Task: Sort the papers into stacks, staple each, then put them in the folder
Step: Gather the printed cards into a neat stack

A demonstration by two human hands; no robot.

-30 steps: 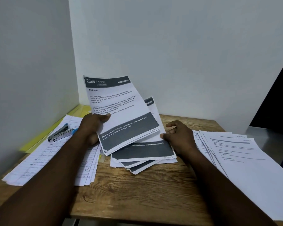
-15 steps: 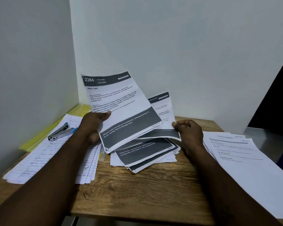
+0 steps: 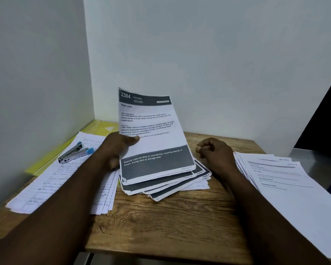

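Wooden table (image 3: 170, 226) carries everything. On your right: white printed stack (image 3: 294, 188). On your left: handwritten lined sheets (image 3: 52, 184) overlapping the yellow folder (image 3: 97, 127) by the wall. Centre: fanned pile of dark-banded pages (image 3: 161, 189). Your left hand (image 3: 115, 150) grips the "2384 KITCHEN" sheets (image 3: 151, 127), tilted up over that pile, thumb on the front. Your right hand (image 3: 212, 152) is a curled fist holding nothing, just beside the pile. Stapler (image 3: 73, 153) lies on the lined sheets.

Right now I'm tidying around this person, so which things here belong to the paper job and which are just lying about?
Job: Wash cups sheets in the left hand, dark-banded pile, handwritten papers, white printed stack, stapler, yellow folder.
Not part of it: grey metal surface beside the wooden table.
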